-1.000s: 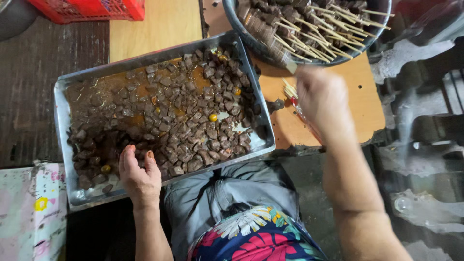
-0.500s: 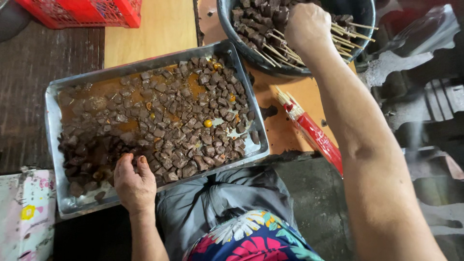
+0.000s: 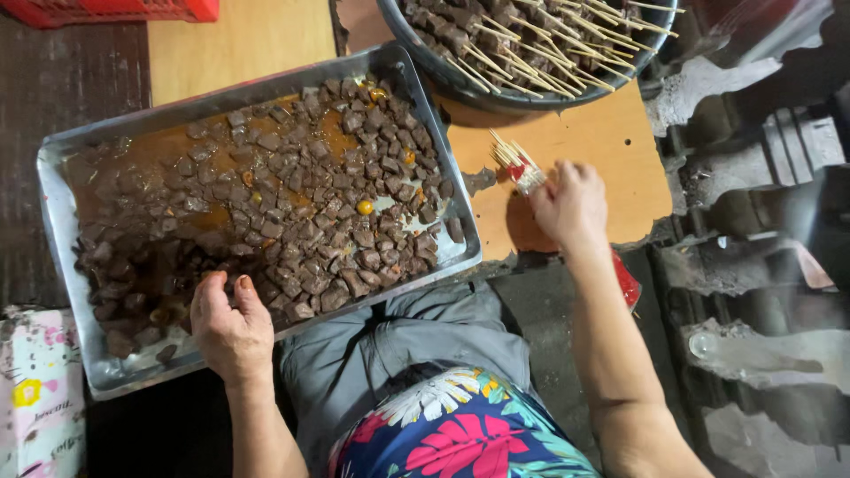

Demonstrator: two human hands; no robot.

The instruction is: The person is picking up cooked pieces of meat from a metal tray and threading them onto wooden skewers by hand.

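I see left hand (image 3: 232,332) resting loose-fingered on dark cubed meat (image 3: 266,212) in rectangular metal tray (image 3: 53,221), right hand (image 3: 569,205) closed on bundle of bamboo skewers (image 3: 516,164) over orange wooden surface (image 3: 575,133), round dark bowl of skewered meat (image 3: 531,44) just beyond

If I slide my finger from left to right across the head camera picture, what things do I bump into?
Patterned cloth → metal tray of meat cubes → bundle of bare skewers → right hand → grey concrete ledge.

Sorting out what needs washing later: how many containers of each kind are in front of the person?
Metal tray of meat cubes: 1
Dark bowl of skewers: 1
Red crate: 1
Total: 3
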